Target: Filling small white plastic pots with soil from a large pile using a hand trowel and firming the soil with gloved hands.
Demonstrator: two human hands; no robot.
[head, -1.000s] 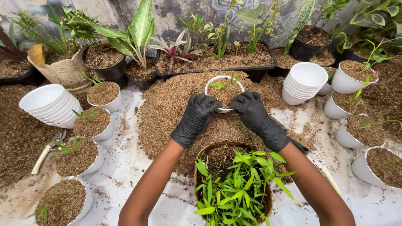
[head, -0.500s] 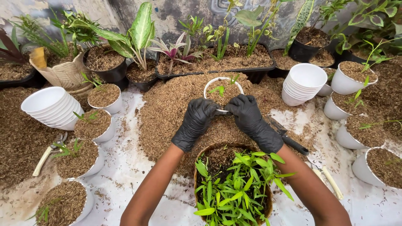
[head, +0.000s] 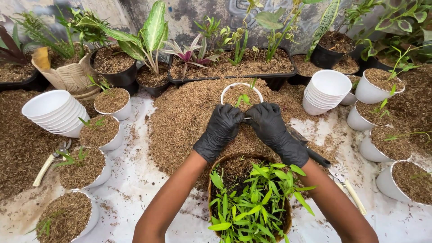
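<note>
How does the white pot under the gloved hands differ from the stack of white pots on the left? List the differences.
1. The white pot is filled with brown husk and holds a small green seedling; the stack of white pots shows an empty top pot.
2. The white pot is single and sits upright in the husk pile; the stack is several nested pots, tilted on its side.
3. The left hand and right hand touch the single pot; nothing touches the stack.
Both are white, round pots.

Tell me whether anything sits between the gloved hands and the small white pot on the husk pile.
Nothing visible does. The left hand and right hand are already at the near rim of the small white pot, fingers meeting by the seedling. Whether they grip the rim is hidden.
</note>
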